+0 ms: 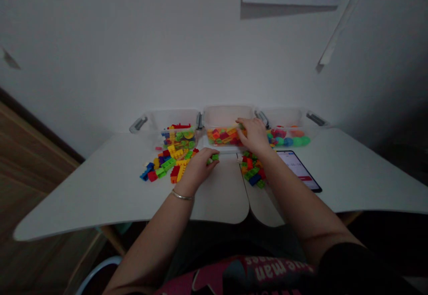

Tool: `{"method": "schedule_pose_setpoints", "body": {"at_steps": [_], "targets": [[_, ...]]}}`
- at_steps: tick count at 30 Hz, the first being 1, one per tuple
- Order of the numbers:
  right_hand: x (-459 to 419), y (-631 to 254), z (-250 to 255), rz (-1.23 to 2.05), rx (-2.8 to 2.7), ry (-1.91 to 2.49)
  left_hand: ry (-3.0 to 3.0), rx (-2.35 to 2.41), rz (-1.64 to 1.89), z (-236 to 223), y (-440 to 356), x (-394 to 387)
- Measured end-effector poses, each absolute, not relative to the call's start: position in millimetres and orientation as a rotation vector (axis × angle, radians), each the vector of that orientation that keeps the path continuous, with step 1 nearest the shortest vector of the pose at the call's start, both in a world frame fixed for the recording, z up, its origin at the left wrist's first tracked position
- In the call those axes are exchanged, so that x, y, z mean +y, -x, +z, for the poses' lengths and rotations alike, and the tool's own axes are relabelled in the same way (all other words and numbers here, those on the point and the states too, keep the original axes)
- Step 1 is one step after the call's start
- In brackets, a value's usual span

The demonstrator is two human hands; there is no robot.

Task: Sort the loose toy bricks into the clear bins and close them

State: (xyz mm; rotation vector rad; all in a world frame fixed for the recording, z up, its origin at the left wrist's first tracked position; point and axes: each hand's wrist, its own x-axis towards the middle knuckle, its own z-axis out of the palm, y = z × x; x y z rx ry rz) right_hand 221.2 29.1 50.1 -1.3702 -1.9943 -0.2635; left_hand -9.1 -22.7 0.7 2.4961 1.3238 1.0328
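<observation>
My left hand (199, 165) is just above the table, its thumb and fingers closed on a green toy brick (215, 157). Left of it spreads a loose pile of coloured toy bricks (168, 165), partly covered by that hand. My right hand (254, 135) reaches over the right side of the middle clear plastic box (229, 113). Between its thumb and fingertips shows a small green piece (241, 126), apparently a toy brick. Orange, red and yellow bricks (224, 135) lie inside that box. Under my right wrist sits a smaller brick pile (252, 170), partly hidden by the forearm.
A left clear box (155, 119) holds mixed coloured pieces, and a right clear box (281, 116) holds round coloured pieces. A phone (297, 170) lies right of my right forearm. The white table (107, 188) has a seam and notch in its front edge; a wall stands behind.
</observation>
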Motion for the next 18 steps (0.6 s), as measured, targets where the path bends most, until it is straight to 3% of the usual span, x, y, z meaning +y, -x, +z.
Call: {"method": "schedule_pose_setpoints", "body": {"at_steps": [11,18], "targets": [[-11,-185,24,-0.18,-1.846,1.142,-2.52,1.267,1.172,3,8,-25],[-21,-155,-7,0.577,-1.693,1.066,-2.539,1.276,1.262,2,10,-22]]}}
